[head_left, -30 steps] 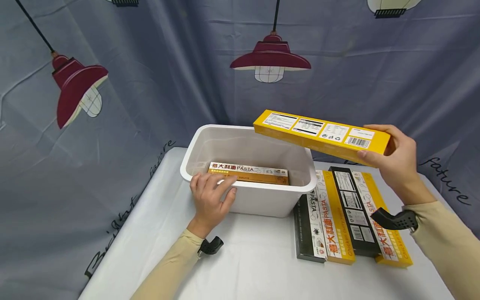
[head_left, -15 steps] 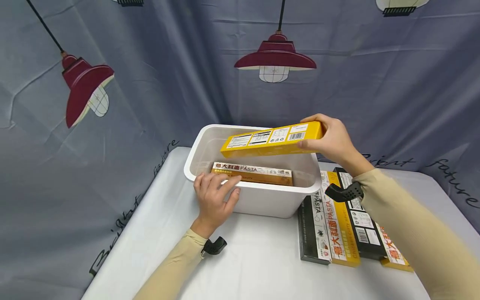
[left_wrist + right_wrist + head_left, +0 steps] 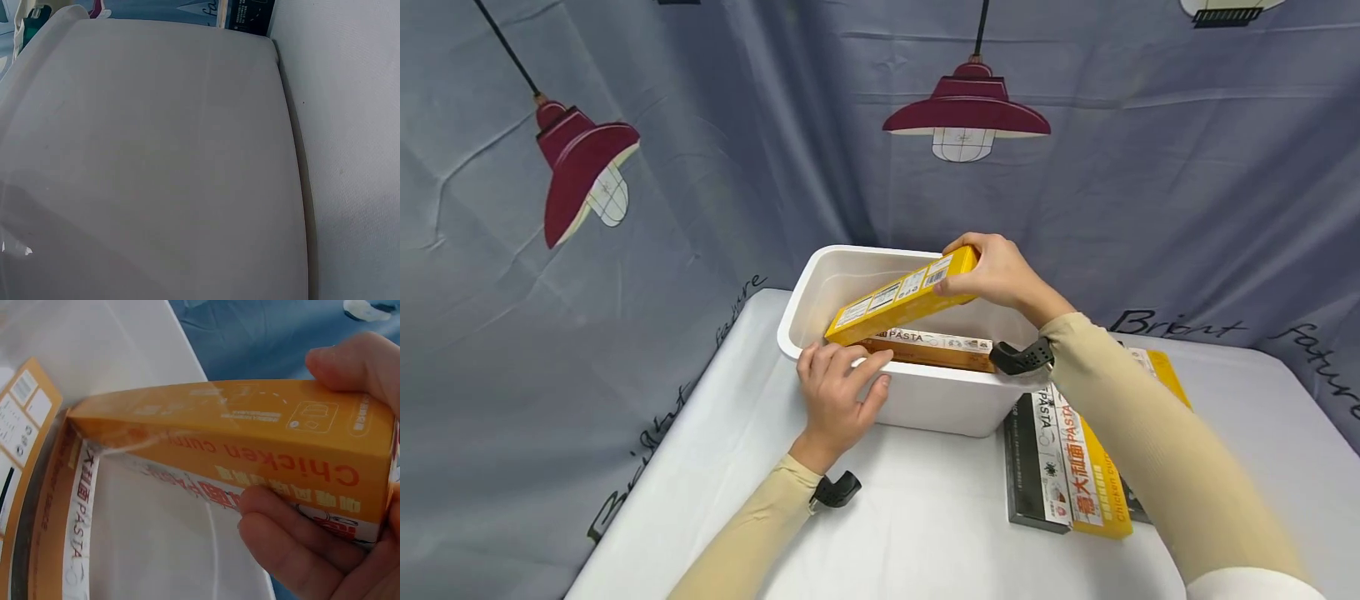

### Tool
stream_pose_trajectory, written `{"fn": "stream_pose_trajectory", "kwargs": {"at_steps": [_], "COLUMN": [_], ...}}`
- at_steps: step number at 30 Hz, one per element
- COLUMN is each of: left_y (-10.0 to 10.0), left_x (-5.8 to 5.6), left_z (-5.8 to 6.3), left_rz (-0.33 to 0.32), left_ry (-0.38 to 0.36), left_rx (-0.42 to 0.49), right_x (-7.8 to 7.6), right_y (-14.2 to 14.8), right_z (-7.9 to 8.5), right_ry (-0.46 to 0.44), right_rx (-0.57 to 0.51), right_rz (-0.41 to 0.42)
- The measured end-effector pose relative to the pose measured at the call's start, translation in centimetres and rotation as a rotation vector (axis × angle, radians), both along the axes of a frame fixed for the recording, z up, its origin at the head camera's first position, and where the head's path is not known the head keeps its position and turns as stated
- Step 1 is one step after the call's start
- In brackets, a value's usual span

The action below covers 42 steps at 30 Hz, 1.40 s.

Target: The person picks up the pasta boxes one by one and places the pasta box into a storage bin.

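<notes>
My right hand [image 3: 1000, 271] grips one end of a yellow chicken curry pasta box [image 3: 895, 300]. The box slants down to the left, its far end inside a white plastic bin [image 3: 940, 408]. In the right wrist view, the thumb lies on one side of this box and the fingers [image 3: 294, 537] on another. A brown-orange pasta box [image 3: 955, 357] stands along the bin's near wall, and a further yellow box [image 3: 25, 419] shows beside it in the right wrist view. My left hand [image 3: 835, 400] holds the near rim, fingers hooked over it. The left wrist view shows mostly the bin wall [image 3: 156, 144].
Right of the bin, a black pasta box [image 3: 1033, 475] and a yellow one [image 3: 1101, 492] lie side by side on the white table [image 3: 925, 517]. My right forearm partly covers more boxes there, including another yellow box [image 3: 1165, 375]. A grey-blue curtain [image 3: 775, 167] hangs behind.
My right hand has carried the yellow pasta box leftward from above the boxes on the table and tilted its far end down into the bin. My left hand stays on the rim.
</notes>
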<state>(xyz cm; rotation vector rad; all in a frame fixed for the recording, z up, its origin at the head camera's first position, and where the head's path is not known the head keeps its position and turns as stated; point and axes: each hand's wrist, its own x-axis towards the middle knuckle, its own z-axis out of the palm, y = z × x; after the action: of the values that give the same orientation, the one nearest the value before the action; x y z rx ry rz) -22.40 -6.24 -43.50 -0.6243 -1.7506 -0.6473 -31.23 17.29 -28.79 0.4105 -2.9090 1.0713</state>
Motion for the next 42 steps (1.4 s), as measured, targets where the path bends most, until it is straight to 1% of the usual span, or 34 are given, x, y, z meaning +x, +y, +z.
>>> {"fn": "stream_pose_trajectory", "kwargs": {"at_steps": [2, 9, 11, 15, 20, 28, 33, 38, 42], "left_y": [0.2, 0.0, -0.1, -0.4, -0.7, -1.0, -1.0, -0.8, -0.5], "left_x": [0.0, 0.0, 0.0, 0.1, 0.2, 0.3, 0.3, 0.5, 0.7], "left_z": [0.1, 0.3, 0.3, 0.2, 0.3, 0.2, 0.2, 0.2, 0.3], "left_rz": [-0.002, -0.017, -0.022, -0.026, -0.024, -0.021, -0.016, -0.019, -0.020], "left_ry": [0.004, 0.008, 0.005, -0.003, -0.018, -0.032, -0.026, -0.023, -0.022], "left_rx": [-0.003, 0.007, 0.012, 0.013, 0.013, 0.008, 0.012, 0.008, 0.007], "right_x": [-0.2, -1.0, -1.0, -1.1, -1.0, -0.9, -1.1, -1.0, -0.8], "right_y": [0.1, 1.1, 1.3, 1.6, 1.9, 2.7, 2.4, 2.3, 2.0], "right_z": [-0.2, -0.7, -1.0, -1.4, -1.6, -2.1, -1.9, -1.8, -1.9], "right_ry": [-0.016, -0.147, -0.164, -0.172, -0.183, -0.314, -0.394, -0.465, -0.497], "right_rx": [-0.005, -0.108, -0.119, -0.120, -0.086, -0.061, 0.020, 0.096, 0.224], "right_rz": [-0.002, 0.009, 0.003, -0.002, 0.029, 0.074, 0.084, 0.068, 0.021]}}
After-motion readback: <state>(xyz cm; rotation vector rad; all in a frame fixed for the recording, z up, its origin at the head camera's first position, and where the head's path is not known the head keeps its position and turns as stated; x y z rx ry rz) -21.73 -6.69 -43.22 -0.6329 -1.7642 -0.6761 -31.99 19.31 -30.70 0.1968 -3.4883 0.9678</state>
